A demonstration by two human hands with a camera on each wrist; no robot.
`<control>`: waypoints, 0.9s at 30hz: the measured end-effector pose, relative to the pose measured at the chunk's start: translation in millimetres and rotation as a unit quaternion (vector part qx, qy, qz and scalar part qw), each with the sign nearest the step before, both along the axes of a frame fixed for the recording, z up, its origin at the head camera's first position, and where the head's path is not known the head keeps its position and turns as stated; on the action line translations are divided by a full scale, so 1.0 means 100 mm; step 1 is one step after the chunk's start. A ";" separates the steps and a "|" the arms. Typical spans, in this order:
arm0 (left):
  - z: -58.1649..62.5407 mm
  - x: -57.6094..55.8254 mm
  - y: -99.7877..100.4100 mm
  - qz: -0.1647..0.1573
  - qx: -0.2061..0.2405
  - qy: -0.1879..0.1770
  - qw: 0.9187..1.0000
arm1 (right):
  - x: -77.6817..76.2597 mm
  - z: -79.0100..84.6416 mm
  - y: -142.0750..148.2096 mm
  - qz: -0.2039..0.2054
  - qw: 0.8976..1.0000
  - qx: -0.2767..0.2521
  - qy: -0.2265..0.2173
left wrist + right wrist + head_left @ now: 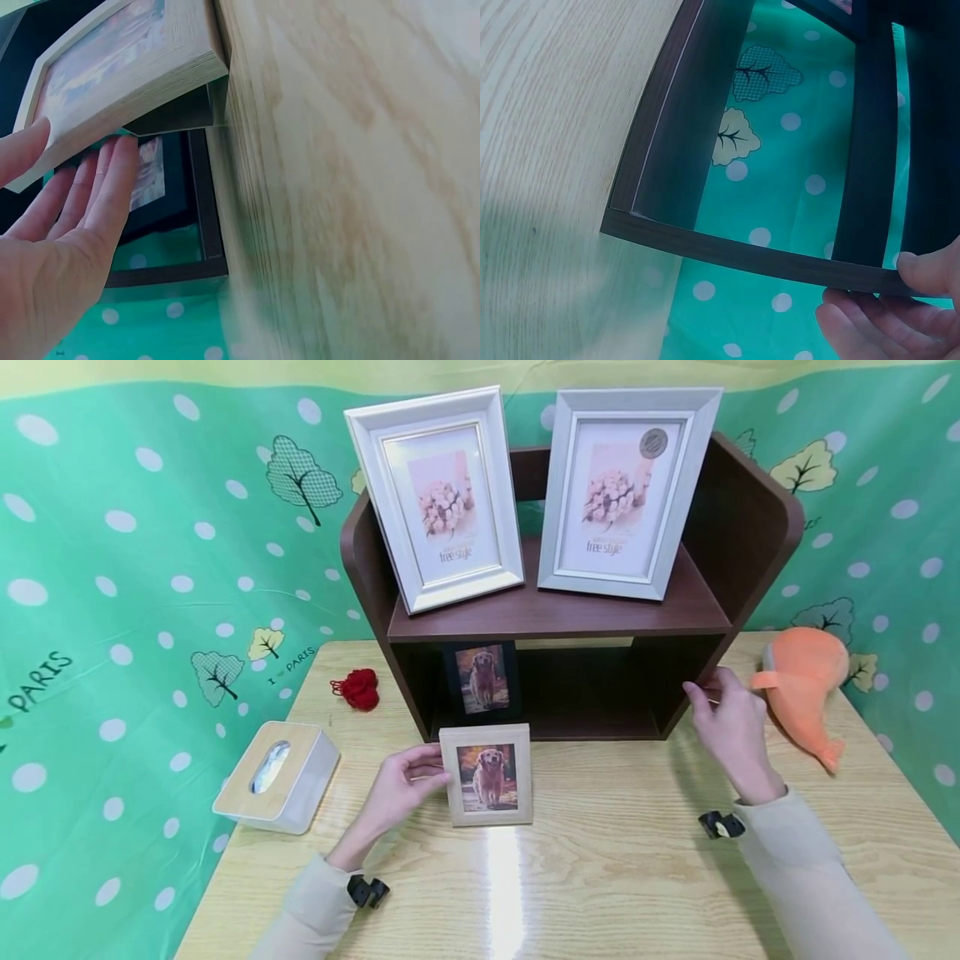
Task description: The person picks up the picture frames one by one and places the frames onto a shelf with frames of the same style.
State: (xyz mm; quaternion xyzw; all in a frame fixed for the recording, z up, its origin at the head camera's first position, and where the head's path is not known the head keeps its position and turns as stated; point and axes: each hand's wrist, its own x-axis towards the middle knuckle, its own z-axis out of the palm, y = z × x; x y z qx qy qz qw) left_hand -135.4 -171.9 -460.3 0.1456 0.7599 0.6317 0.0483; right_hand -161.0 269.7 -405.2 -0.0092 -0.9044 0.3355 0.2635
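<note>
Upright on the table in front of the shelf is a beige picture frame (448, 777) with a dog photo. My left hand (405, 787) holds its left edge, thumb at the front and fingers behind; the left wrist view shows the thumb (34, 150) on the frame's border. A dark brown two-tier shelf (558, 625) stands at the back. Its right side panel is pinched by my right hand (731, 727), the thumb (926, 271) inside and the fingers outside. Inside the lower tier, at left, a black picture frame (483, 681) with a dog photo leans.
On the shelf's upper tier stand a white frame (450, 589) and a grey-white frame (600, 583), both with flower prints. To the left are a tissue box (300, 785) and a red yarn bundle (360, 689). An orange plush toy (806, 685) lies right of the shelf.
</note>
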 end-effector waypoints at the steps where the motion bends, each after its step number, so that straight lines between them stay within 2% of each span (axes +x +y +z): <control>1: 0.00 0.00 0.01 0.001 -0.002 0.001 1.000 | 0.00 0.00 0.00 0.000 1.000 0.000 0.000; 4: 0.03 0.01 0.02 0.002 -0.009 0.004 1.000 | 0.00 0.00 0.00 -0.002 1.000 0.000 -0.002; 11: 0.26 0.08 0.09 -0.006 -0.019 0.022 1.000 | -0.01 -0.01 0.00 -0.005 1.000 0.001 -0.002; 18: 0.28 0.09 0.09 -0.004 -0.007 0.008 1.000 | -0.02 -0.03 0.00 -0.006 1.000 0.004 0.006; 23: 0.27 0.08 0.09 -0.019 0.003 0.010 1.000 | -0.02 -0.04 0.00 -0.009 1.000 0.004 0.012; 27: 0.16 0.02 0.08 -0.024 0.010 0.010 1.000 | -0.02 -0.05 0.00 -0.008 1.000 0.006 0.017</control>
